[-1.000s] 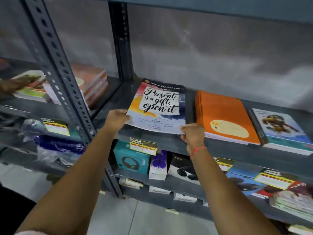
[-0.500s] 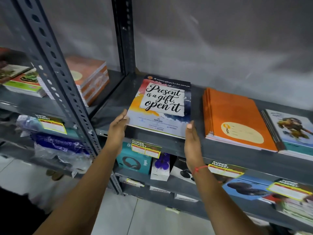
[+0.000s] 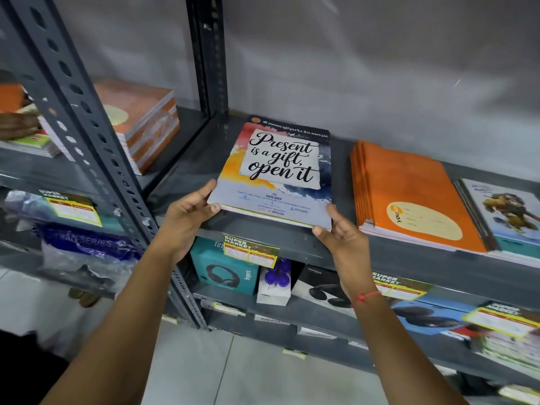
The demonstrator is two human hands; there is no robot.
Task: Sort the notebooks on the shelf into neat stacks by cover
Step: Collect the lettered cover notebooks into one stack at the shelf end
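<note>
A stack of notebooks with the cover "Present is a gift, open it" (image 3: 280, 162) lies flat on the grey metal shelf (image 3: 295, 244), near its front edge. My left hand (image 3: 187, 217) pinches the stack's near left corner, thumb at the front edge. My right hand (image 3: 344, 244) cups the near right corner, thumb under the front edge and fingers against the side. To the right lies a stack of orange notebooks (image 3: 409, 194). Right of that, notebooks with a cartoon-figure cover (image 3: 505, 211) run out of view.
A slanted perforated post (image 3: 87, 127) divides off the left bay, which holds a wrapped orange-brown notebook pile (image 3: 143, 118) and another person's hand (image 3: 17, 127) on some books. Boxed headphones (image 3: 225, 270) and price tags fill the shelf below.
My hands went from holding the stack's front edge, to flat against its sides, to now gripping its near corners. The stack sits slightly further back on the shelf.
</note>
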